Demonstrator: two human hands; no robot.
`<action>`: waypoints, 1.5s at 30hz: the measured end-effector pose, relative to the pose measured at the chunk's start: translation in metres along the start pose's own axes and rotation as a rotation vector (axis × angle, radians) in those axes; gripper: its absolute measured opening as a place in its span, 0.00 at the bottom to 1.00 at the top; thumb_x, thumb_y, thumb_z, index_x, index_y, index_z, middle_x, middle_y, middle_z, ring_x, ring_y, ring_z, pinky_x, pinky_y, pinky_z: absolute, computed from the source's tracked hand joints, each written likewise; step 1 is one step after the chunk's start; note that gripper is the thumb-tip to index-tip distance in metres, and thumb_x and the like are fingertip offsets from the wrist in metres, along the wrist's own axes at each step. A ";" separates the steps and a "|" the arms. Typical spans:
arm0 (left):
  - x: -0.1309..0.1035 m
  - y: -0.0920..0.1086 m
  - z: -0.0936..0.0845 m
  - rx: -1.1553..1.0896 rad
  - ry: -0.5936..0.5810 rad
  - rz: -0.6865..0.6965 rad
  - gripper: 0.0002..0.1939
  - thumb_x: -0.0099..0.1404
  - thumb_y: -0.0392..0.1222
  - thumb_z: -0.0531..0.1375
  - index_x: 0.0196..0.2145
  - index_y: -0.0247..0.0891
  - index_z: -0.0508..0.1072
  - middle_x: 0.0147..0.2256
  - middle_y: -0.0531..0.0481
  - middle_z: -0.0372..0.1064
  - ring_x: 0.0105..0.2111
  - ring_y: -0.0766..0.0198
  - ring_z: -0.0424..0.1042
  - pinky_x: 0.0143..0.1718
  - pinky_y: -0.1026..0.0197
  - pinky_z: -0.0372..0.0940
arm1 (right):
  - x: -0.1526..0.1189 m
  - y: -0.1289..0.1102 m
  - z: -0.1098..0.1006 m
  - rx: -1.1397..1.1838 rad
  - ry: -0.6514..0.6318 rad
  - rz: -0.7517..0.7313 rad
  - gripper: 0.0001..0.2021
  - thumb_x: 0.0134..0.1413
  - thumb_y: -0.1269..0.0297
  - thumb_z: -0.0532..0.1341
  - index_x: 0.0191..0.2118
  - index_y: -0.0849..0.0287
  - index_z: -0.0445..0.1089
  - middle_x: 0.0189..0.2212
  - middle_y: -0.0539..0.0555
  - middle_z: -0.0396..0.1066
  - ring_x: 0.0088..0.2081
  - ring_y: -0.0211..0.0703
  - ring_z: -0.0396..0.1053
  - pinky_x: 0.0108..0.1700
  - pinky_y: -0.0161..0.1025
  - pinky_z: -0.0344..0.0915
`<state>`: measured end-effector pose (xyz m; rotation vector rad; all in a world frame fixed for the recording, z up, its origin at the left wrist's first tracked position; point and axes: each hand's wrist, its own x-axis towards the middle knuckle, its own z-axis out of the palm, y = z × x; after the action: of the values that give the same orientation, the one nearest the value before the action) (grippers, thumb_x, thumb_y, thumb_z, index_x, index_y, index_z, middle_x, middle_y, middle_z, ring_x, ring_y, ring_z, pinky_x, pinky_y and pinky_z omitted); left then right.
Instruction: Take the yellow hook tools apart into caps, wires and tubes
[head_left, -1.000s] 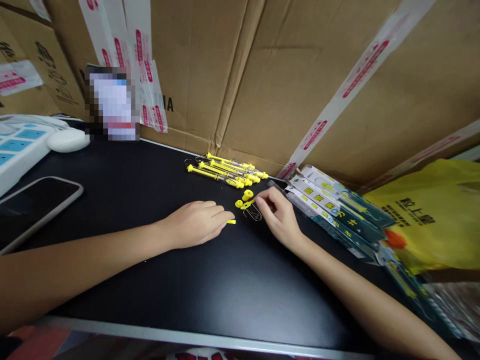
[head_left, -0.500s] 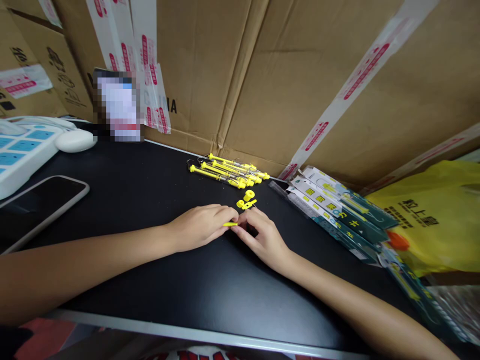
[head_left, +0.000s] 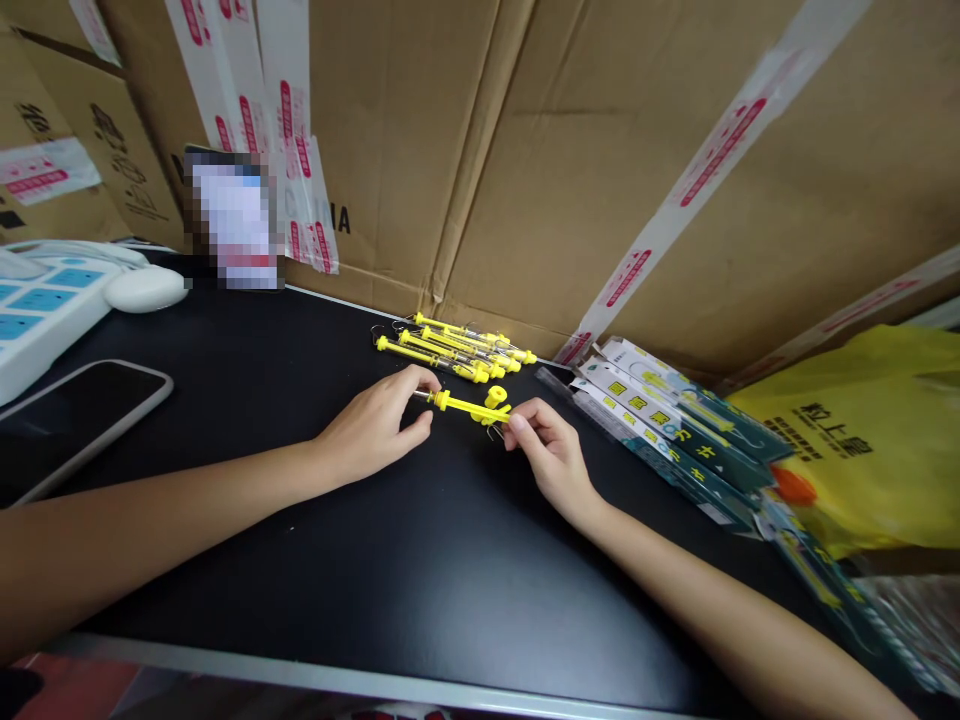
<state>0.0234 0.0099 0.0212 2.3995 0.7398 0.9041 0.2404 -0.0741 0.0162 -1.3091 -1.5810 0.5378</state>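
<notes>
1. Far L: pwr strip (head_left: 71,290), phone (head_left: 82,425) on blk table (head_left: 390,580).
2. Rear edge: carton (head_left: 390,150) hard behind; yellow rods (head_left: 450,350) near it.
3. L hand (head_left: 379,420): thumb/index parted round silver end of yellow rod (head_left: 465,407), mid-table; hold—can't tell.
4. R hand (head_left: 551,455): grip pinched on rod's R end.
5. R side: boxes (head_left: 675,420), bag (head_left: 862,430); bare blk stretch, hands to front edge (head_left: 300,668).

A black table (head_left: 465,570) (grey-edged) bears yellow hooked gauges (head_left: 450,346), boxes (head_left: 667,425), a phone (head_left: 82,420).

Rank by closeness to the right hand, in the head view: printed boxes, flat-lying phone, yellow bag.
1. Printed boxes: just right of the right hand.
2. Yellow bag: farther right, beyond the boxes.
3. Flat-lying phone: far left, past the left hand.
</notes>
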 end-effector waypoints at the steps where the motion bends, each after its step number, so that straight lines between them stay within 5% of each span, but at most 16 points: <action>1: 0.001 -0.001 0.000 -0.039 -0.002 -0.017 0.09 0.63 0.37 0.53 0.43 0.40 0.63 0.42 0.51 0.67 0.43 0.62 0.68 0.47 0.57 0.64 | 0.000 0.001 -0.001 0.006 -0.002 -0.001 0.12 0.61 0.59 0.54 0.27 0.58 0.61 0.22 0.47 0.62 0.26 0.36 0.60 0.31 0.34 0.57; 7: 0.001 0.002 0.001 -0.167 -0.019 -0.020 0.04 0.63 0.38 0.55 0.38 0.39 0.65 0.35 0.54 0.67 0.34 0.68 0.69 0.37 0.64 0.65 | -0.001 0.001 -0.006 -0.292 -0.014 -0.110 0.07 0.60 0.60 0.54 0.37 0.58 0.64 0.31 0.52 0.65 0.32 0.40 0.63 0.36 0.38 0.59; 10: -0.003 0.006 0.003 -0.152 -0.086 0.035 0.04 0.63 0.39 0.56 0.37 0.39 0.66 0.34 0.54 0.67 0.33 0.68 0.69 0.36 0.65 0.64 | -0.004 -0.005 -0.004 -0.527 -0.076 -0.301 0.16 0.55 0.58 0.60 0.47 0.58 0.61 0.40 0.57 0.68 0.41 0.46 0.64 0.42 0.43 0.58; 16: -0.010 0.013 0.008 -0.198 -0.264 0.136 0.06 0.66 0.41 0.54 0.39 0.39 0.67 0.36 0.53 0.69 0.35 0.67 0.69 0.36 0.65 0.63 | -0.013 -0.014 0.008 -0.569 -0.219 -0.414 0.08 0.55 0.59 0.61 0.38 0.56 0.64 0.34 0.52 0.71 0.38 0.43 0.65 0.41 0.41 0.56; 19: -0.009 0.012 0.006 -0.270 -0.181 0.069 0.07 0.66 0.44 0.53 0.38 0.38 0.67 0.33 0.53 0.68 0.31 0.68 0.69 0.33 0.66 0.63 | -0.011 -0.013 0.006 -0.572 -0.191 -0.380 0.06 0.55 0.61 0.60 0.36 0.57 0.64 0.33 0.52 0.71 0.37 0.43 0.64 0.40 0.41 0.56; 25: 0.004 0.001 0.000 -0.493 0.255 -0.120 0.09 0.65 0.46 0.55 0.33 0.37 0.64 0.25 0.56 0.62 0.25 0.71 0.65 0.28 0.67 0.63 | -0.003 -0.004 -0.001 -0.676 -0.128 -0.304 0.07 0.55 0.60 0.59 0.37 0.57 0.67 0.37 0.55 0.69 0.39 0.46 0.62 0.39 0.42 0.56; 28: 0.010 -0.003 -0.003 -0.543 0.379 -0.171 0.11 0.62 0.46 0.58 0.29 0.37 0.63 0.21 0.58 0.59 0.22 0.72 0.63 0.25 0.69 0.61 | 0.000 -0.002 0.001 -0.774 -0.163 -0.286 0.10 0.56 0.57 0.59 0.41 0.54 0.70 0.41 0.56 0.67 0.42 0.47 0.61 0.40 0.43 0.56; 39: 0.009 0.002 -0.001 -0.541 0.353 -0.216 0.12 0.59 0.44 0.61 0.25 0.37 0.62 0.19 0.58 0.59 0.20 0.73 0.60 0.22 0.70 0.57 | 0.007 0.002 0.003 -0.981 -0.162 -0.303 0.17 0.59 0.56 0.56 0.53 0.49 0.68 0.49 0.59 0.63 0.47 0.53 0.58 0.41 0.46 0.56; 45: 0.009 0.003 0.000 -0.598 0.305 -0.224 0.12 0.59 0.44 0.61 0.26 0.36 0.63 0.19 0.57 0.63 0.20 0.73 0.64 0.23 0.69 0.60 | 0.003 -0.006 -0.001 -0.787 -0.084 -0.269 0.14 0.61 0.62 0.54 0.49 0.53 0.69 0.45 0.58 0.65 0.44 0.49 0.61 0.42 0.46 0.58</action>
<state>0.0301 0.0130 0.0274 1.6475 0.7031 1.2064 0.2385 -0.0735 0.0223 -1.5984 -2.1015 -0.2409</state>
